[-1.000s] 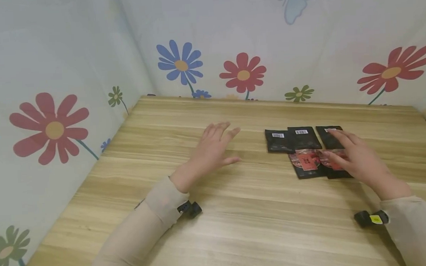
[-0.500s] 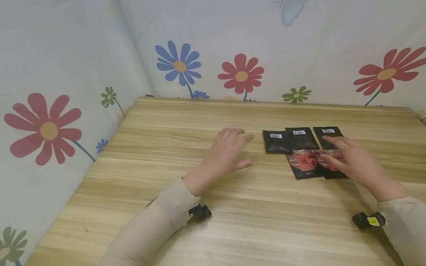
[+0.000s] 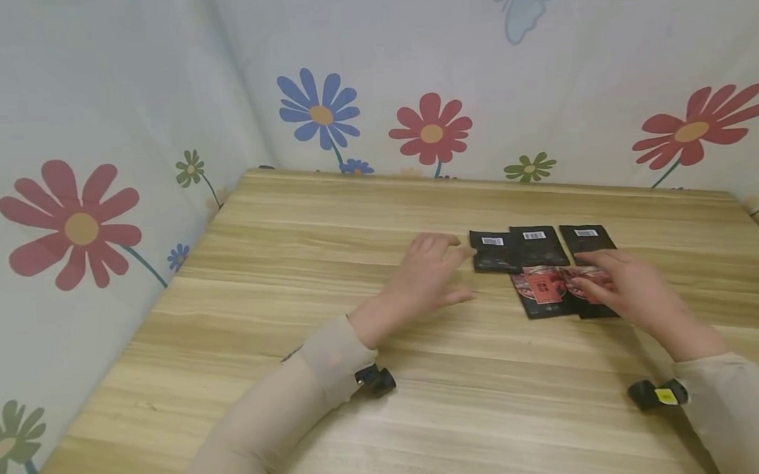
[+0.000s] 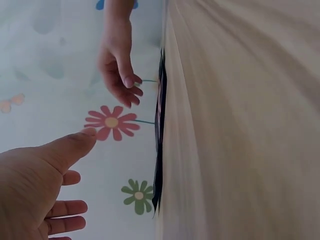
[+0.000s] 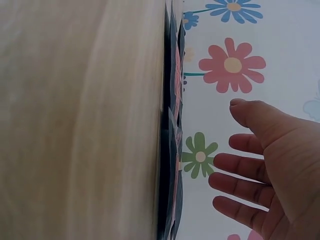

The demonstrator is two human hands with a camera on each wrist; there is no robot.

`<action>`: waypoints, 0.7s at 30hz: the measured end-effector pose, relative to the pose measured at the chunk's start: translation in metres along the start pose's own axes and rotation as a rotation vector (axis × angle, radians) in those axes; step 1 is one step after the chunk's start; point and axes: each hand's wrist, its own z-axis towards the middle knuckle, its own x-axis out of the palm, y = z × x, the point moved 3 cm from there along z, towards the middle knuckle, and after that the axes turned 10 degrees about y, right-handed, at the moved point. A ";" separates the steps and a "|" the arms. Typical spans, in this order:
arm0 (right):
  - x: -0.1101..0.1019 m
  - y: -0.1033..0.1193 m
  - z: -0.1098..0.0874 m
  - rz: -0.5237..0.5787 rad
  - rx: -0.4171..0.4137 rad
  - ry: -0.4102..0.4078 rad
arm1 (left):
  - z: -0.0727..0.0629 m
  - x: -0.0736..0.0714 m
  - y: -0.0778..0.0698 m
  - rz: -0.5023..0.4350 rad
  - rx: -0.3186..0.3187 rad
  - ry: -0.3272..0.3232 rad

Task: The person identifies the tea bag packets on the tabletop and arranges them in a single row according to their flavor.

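Note:
Several flat black packets lie on the wooden table in two rows. In the back row are a left packet (image 3: 491,258), a middle packet (image 3: 536,253) and a right packet (image 3: 584,239), each with a white barcode label. The front row has a packet with a red printed face (image 3: 543,291) and a similar one (image 3: 600,312) partly hidden by my right hand. My left hand (image 3: 421,279), fingers spread, hovers beside the back left packet. Above the right-hand packets is my right hand (image 3: 639,296), its fingers relaxed. Both wrist views show a gap between hand and packets.
The wooden table (image 3: 520,407) meets a white curtain (image 3: 370,32) printed with flowers along its back and left edges. Small black cameras (image 3: 378,380) are strapped to both wrists.
My left hand has moved right across the table, up to the back left packet. My right hand has drawn back slightly, showing the back right packet's label. The packets lie as before.

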 end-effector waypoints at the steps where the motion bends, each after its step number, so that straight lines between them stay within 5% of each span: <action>1: 0.000 0.000 0.000 0.001 0.000 0.002 | 0.002 0.001 -0.002 -0.006 0.001 0.004; 12: 0.003 -0.004 -0.003 0.000 -0.032 -0.012 | 0.017 0.013 -0.022 0.032 0.005 0.028; 21: 0.003 -0.008 -0.006 -0.017 -0.077 -0.025 | 0.026 0.018 -0.034 -0.031 0.024 0.023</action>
